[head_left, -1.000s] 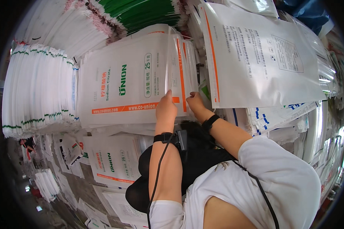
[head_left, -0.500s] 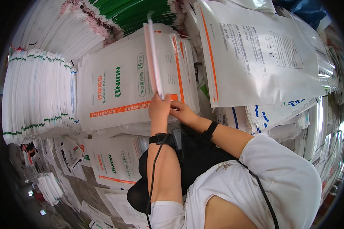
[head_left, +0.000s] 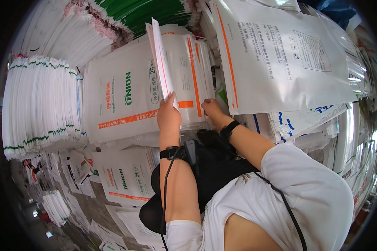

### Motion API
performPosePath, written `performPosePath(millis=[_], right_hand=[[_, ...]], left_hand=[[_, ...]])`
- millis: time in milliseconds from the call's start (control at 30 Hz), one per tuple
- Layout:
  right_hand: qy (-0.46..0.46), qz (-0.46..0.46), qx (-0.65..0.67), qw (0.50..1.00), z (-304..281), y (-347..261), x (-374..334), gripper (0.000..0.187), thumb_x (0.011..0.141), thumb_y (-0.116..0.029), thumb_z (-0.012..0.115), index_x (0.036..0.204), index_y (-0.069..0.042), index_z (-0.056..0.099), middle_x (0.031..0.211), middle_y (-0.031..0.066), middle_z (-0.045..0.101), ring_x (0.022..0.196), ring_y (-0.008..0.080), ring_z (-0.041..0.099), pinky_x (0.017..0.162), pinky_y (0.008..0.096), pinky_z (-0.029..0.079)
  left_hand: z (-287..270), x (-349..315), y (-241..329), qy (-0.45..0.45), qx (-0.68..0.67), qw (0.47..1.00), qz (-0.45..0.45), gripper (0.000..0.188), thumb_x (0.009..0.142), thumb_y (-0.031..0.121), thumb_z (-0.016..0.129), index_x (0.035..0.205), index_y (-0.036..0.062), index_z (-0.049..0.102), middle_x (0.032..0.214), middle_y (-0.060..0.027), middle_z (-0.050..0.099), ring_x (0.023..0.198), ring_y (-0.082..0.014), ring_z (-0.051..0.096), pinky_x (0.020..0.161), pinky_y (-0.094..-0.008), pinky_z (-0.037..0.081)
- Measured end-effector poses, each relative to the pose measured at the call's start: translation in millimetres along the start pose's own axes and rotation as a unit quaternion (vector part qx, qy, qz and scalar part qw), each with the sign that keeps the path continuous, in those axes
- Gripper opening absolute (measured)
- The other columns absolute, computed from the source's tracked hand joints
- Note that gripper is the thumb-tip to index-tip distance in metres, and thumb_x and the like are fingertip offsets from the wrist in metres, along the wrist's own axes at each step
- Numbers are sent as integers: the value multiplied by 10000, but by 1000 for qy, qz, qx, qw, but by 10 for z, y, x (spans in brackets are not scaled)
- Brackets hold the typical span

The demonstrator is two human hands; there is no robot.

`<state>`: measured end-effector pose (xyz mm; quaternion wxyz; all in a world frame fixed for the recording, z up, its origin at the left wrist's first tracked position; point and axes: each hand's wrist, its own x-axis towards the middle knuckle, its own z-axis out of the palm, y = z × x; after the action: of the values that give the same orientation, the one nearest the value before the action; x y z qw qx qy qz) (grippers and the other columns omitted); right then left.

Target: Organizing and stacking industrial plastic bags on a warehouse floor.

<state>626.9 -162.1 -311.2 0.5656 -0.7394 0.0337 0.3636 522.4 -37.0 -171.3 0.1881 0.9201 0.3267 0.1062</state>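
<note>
My left hand (head_left: 168,113) is closed around the lower end of a white plastic woven bag (head_left: 161,62), which rises edge-on as a narrow folded strip with a thin orange line. Under it lies a stack of flat white bags (head_left: 117,75) with green and orange print and an orange band. At the stack's right edge, near its front corner, my right hand (head_left: 213,112) has its fingers curled in a pinch. Whether a bag edge is between those fingertips is too small to make out. Both wrists wear black straps.
To the right, a large white bag (head_left: 280,58) with an orange stripe tops another pile. Bundled white bags with green edging (head_left: 42,104) stand at the left. Green bags (head_left: 144,14) lie at the back. More bags (head_left: 123,178) are lower down, near my black-clad leg.
My hands have parted: the right one moved right to the stack's edge, while the left shifted slightly left. The upright bag strip tilted left and shows more of its face.
</note>
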Motion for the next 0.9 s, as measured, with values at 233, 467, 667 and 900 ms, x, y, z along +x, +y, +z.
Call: performPosePath(millis=[233,467,667,900], right_hand=[[-159,-163,-128,965,65,-351,-617,416,886,-253,665,1253,-65,609,1132,134,649,1017,261,630,857,337,496],[-133,-135,-30,982,-55,-377,-488,476,944,-280,606,1308,24,565,1194,140,610,1139,259,562,1009,334,421],[45,-40,-62,996,-105,-21,1,450,854,-146,583,1246,74,566,1127,163,637,1042,271,614,919,341,482],[-16,-78,-11,997,-86,-95,-140,436,856,-194,670,1207,49,581,999,107,651,865,188,615,756,317,501]], left_hand=[[-44,79,271,-70,-35,992,-95,448,903,282,608,1294,65,586,1176,-184,633,1074,-366,623,884,-459,517],[-185,74,33,-23,16,983,-181,402,912,145,548,1303,52,560,1173,-207,638,1052,-383,632,877,-471,518],[-255,38,261,6,-92,990,-105,580,907,10,505,1445,219,453,1195,-196,621,1033,-392,634,876,-464,527],[64,33,-1,-40,-31,998,-44,348,943,166,549,1282,152,625,1229,-170,612,1101,-360,615,901,-450,518]])
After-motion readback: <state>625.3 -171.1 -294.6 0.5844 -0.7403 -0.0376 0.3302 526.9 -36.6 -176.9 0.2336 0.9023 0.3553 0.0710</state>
